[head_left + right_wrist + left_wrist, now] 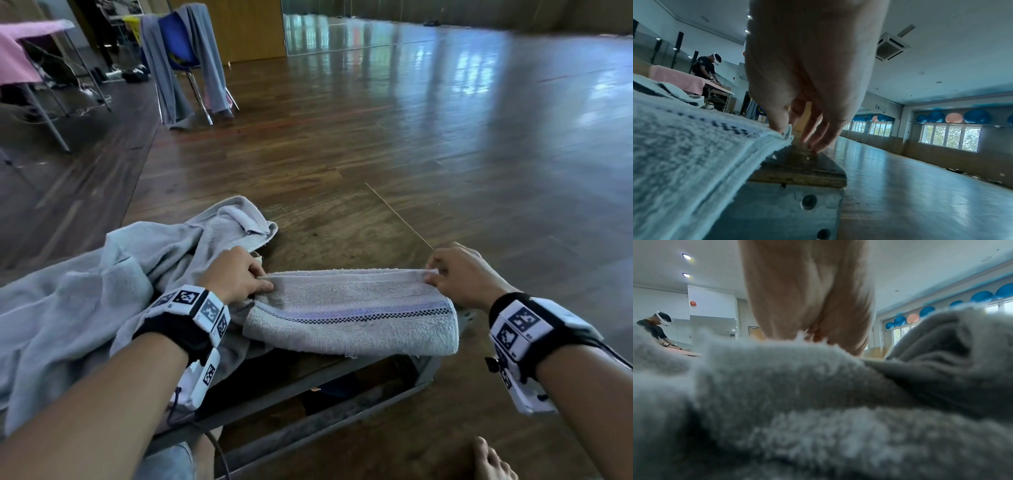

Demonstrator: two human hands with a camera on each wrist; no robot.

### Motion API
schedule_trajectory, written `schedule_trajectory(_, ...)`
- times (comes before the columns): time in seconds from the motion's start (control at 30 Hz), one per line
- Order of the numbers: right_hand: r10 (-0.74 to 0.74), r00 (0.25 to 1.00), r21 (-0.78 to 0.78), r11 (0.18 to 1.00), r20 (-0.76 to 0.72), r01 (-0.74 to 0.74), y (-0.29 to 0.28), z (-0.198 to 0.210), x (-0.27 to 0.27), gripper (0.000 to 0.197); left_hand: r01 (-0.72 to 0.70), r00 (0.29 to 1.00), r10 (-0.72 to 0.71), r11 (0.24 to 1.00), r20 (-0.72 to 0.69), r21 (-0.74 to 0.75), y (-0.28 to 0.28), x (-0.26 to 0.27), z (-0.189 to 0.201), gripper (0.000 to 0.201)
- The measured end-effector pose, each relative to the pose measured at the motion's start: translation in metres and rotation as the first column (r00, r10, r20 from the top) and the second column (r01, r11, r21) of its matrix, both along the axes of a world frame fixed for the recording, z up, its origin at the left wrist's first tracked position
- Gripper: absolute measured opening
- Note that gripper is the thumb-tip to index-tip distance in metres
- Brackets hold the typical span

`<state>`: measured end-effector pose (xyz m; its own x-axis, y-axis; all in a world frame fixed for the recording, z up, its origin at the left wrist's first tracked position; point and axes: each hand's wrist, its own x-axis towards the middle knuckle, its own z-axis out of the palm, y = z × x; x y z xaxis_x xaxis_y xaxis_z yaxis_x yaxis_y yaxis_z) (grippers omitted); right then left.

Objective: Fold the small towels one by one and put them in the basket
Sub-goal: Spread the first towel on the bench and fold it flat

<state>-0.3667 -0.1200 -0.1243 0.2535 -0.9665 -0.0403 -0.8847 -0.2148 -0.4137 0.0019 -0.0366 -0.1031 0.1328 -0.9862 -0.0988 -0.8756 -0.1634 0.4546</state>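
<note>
A small grey towel (pixel 352 308) with a blue stripe and a checkered band lies folded in half on the wooden table (pixel 342 233). My left hand (pixel 239 274) pinches its far left corner, and my right hand (pixel 452 274) pinches its far right corner. In the right wrist view the thumb and forefinger of my right hand (pixel 789 128) hold the stacked towel edges (pixel 785 134), while the other fingers touch the tabletop. The left wrist view shows my left hand (pixel 812 331) above blurred grey towel (pixel 777 369). No basket is in view.
A heap of grey towels (pixel 102 274) covers the table's left part. The towel's near edge overhangs the table's front edge. Beyond stand a blue chair (pixel 178 44) draped with grey cloth and a pink-covered table (pixel 20 51). Another person (pixel 707 68) works at the back.
</note>
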Motion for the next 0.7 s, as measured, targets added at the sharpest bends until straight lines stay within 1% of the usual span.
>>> schedule_trajectory(0.07, 0.006, 1.000, 0.019, 1.000, 0.014, -0.006, -0.001, 0.002, 0.008, 0.016, 0.001, 1.000, -0.002, 1.000, 0.015, 0.005, 0.006, 0.006, 0.002, 0.026)
schedule_trajectory(0.17, 0.014, 1.000, 0.045, 0.999, -0.024, -0.012, -0.002, 0.004, 0.020, 0.011, 0.014, 1.000, -0.014, 1.000, 0.021, -0.010, 0.012, 0.010, 0.005, 0.015)
schedule_trajectory(0.27, -0.002, 0.998, 0.083, 0.996, -0.060, 0.007, -0.003, 0.007, 0.028, 0.008, 0.051, 0.997, -0.051, 0.999, 0.065, -0.009, 0.015, 0.010, 0.010, 0.003)
schedule_trajectory(0.3, 0.002, 0.995, 0.093, 0.996, -0.098, 0.007, -0.003, 0.008, 0.028, 0.005, 0.058, 0.996, -0.058, 0.998, 0.072, -0.008, 0.015, 0.009, 0.013, 0.005)
schedule_trajectory(0.33, 0.017, 0.993, 0.091, 0.996, -0.118, -0.006, -0.003, 0.010, 0.026, 0.007, 0.067, 0.995, -0.066, 0.998, 0.073, -0.014, 0.015, 0.008, 0.016, 0.010)
schedule_trajectory(0.37, 0.026, 0.993, 0.077, 0.997, -0.117, -0.017, -0.002, 0.013, 0.024, 0.015, 0.076, 0.994, -0.074, 0.997, 0.075, -0.030, 0.015, 0.006, 0.020, 0.013)
schedule_trajectory(0.4, 0.020, 0.996, 0.048, 0.999, -0.085, -0.016, 0.000, 0.019, 0.022, 0.020, 0.090, 0.993, -0.085, 0.994, 0.085, -0.065, 0.015, 0.004, 0.024, 0.013)
schedule_trajectory(0.43, 0.000, 1.000, -0.017, 1.000, -0.025, -0.001, 0.002, 0.027, 0.020, 0.021, 0.111, 0.989, -0.098, 0.987, 0.108, -0.118, 0.014, 0.001, 0.030, 0.010)
schedule_trajectory(0.47, -0.023, 0.999, -0.131, 0.991, 0.041, 0.028, 0.004, 0.034, 0.018, 0.019, 0.135, 0.985, -0.111, 0.973, 0.131, -0.188, 0.012, -0.001, 0.037, 0.006)
schedule_trajectory(0.5, -0.039, 0.994, -0.278, 0.958, 0.103, 0.066, 0.004, 0.042, 0.016, 0.016, 0.150, 0.984, -0.116, 0.950, 0.137, -0.273, 0.010, -0.002, 0.044, 0.005)
schedule_trajectory(0.53, -0.049, 0.986, -0.413, 0.904, 0.157, 0.111, 0.004, 0.050, 0.013, 0.012, 0.152, 0.986, -0.113, 0.919, 0.126, -0.365, 0.008, -0.002, 0.052, 0.006)
schedule_trajectory(0.57, -0.054, 0.973, -0.507, 0.846, 0.223, 0.164, 0.003, 0.057, 0.011, 0.009, 0.145, 0.988, -0.104, 0.873, 0.113, -0.465, 0.005, -0.002, 0.060, 0.008)
schedule_trajectory(0.6, -0.046, 0.949, -0.549, 0.806, 0.313, 0.220, 0.004, 0.063, 0.009, 0.009, 0.137, 0.990, -0.095, 0.811, 0.104, -0.568, 0.003, -0.003, 0.068, 0.010)
schedule_trajectory(0.63, -0.023, 0.911, -0.557, 0.784, 0.412, 0.272, 0.004, 0.067, 0.005, 0.012, 0.128, 0.992, -0.089, 0.743, 0.092, -0.657, 0.003, -0.004, 0.076, 0.013)
schedule_trajectory(0.67, 0.010, 0.871, -0.551, 0.778, 0.491, 0.302, 0.006, 0.069, 0.002, 0.014, 0.117, 0.993, -0.095, 0.682, 0.072, -0.722, 0.004, -0.004, 0.082, 0.015)
schedule_trajectory(0.7, 0.039, 0.845, -0.544, 0.780, 0.534, 0.308, 0.008, 0.068, -0.002, 0.016, 0.104, 0.993, -0.105, 0.647, 0.046, -0.755, 0.004, -0.004, 0.084, 0.017)
